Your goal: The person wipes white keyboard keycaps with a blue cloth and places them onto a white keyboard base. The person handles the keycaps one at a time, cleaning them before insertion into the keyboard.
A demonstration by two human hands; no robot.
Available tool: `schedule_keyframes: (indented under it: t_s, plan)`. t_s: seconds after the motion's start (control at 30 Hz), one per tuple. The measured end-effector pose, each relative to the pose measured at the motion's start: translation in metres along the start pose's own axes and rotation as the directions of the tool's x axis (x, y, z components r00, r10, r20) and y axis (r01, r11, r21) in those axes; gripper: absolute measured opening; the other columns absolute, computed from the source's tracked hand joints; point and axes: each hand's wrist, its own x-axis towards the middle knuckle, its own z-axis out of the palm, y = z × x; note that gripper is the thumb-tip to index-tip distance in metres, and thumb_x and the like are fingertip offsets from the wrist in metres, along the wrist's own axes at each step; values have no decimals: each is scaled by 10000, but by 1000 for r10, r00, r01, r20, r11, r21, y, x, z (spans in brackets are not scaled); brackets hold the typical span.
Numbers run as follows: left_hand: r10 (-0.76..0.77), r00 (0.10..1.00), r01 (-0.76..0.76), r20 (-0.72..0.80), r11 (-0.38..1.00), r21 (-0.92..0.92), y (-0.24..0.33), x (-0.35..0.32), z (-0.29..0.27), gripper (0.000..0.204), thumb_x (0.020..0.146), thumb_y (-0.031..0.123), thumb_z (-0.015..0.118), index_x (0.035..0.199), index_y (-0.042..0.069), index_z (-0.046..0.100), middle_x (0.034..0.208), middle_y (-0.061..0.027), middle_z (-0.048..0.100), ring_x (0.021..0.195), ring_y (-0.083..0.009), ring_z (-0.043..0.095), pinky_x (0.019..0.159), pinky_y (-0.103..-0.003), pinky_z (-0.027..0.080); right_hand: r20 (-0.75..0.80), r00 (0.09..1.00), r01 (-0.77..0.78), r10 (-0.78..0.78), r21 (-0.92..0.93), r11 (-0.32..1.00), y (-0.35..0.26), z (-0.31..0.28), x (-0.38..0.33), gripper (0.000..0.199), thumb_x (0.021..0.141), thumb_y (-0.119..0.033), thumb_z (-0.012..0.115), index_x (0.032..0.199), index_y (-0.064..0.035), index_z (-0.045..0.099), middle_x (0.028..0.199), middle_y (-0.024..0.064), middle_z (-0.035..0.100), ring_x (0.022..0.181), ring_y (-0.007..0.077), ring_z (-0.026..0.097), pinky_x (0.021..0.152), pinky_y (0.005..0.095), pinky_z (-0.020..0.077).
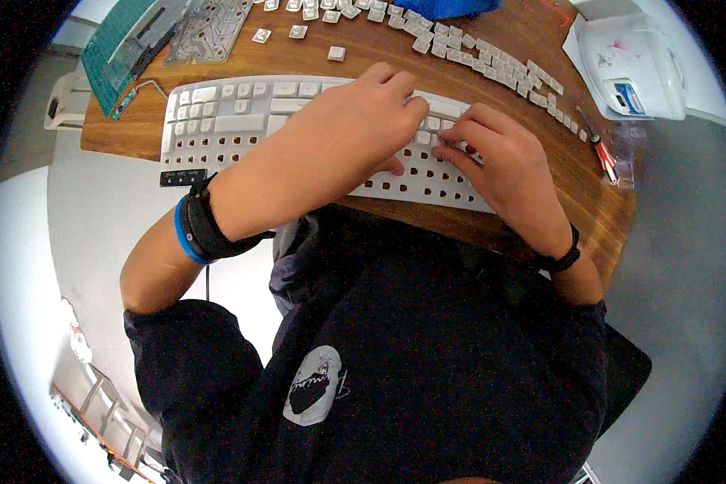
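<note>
A white keyboard (254, 121) lies across the table in front of me, partly fitted with white keycaps; its near rows show bare dark switch sockets. My left hand (371, 113) reaches over its middle, fingers bent down onto the far key rows and thumb apart from them; some fingertips are hidden. At the keyboard's right part, my right hand (504, 149) has thumb and forefinger closed around a small white keycap, largely covered by the fingers. Another fitted keycap (423, 137) sits between the two hands.
Loose keycaps (492, 60) lie in curved rows behind the keyboard, and a single keycap (336, 53) lies nearer. A green cutting mat (109, 68) and a grey plate (210, 31) are at the far left. A clear plastic tub (657, 60) and red-handled tool (603, 157) lie right.
</note>
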Motion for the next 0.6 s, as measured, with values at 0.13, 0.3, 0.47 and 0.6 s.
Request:
schedule_keyframes:
  t_s: [0.13,0.3,0.47,0.6]
  plan:
    - [43,998,-44,-37,999,-6,-5,1,4,589,788,184,894,1254,-23,600,1294,-208,614,1263,-422,586,1066,-484,549,8,1000,0,1,-67,998,-7,-3,5,188,907,-123,852,1018,-32,729,1010,110,683,905,317,720,762,409,589]
    - [97,993,-94,-66,994,46,-6,4,2,548,809,218,885,1213,-41,619,1237,-208,638,1210,-412,610,1025,-474,567,157,987,53,-16,-240,969,-10,-3,5,244,971,-177,736,1120,-11,635,1142,172,627,985,378,721,802,470,627]
    - [55,992,-35,-115,985,171,-3,23,14,327,848,195,843,1047,-33,720,1086,-191,699,1093,-399,677,921,-464,622,180,983,102,-43,-333,937,-11,-1,4,214,995,-127,675,1144,8,600,1123,190,587,964,373,712,784,457,627]
    - [95,965,-38,-243,973,228,1,29,23,101,812,46,781,906,18,804,985,-192,738,977,-379,708,788,-455,631,137,990,72,-27,-333,940,-14,4,-2,211,998,-116,668,1153,5,591,1114,182,582,971,366,708,785,457,626]
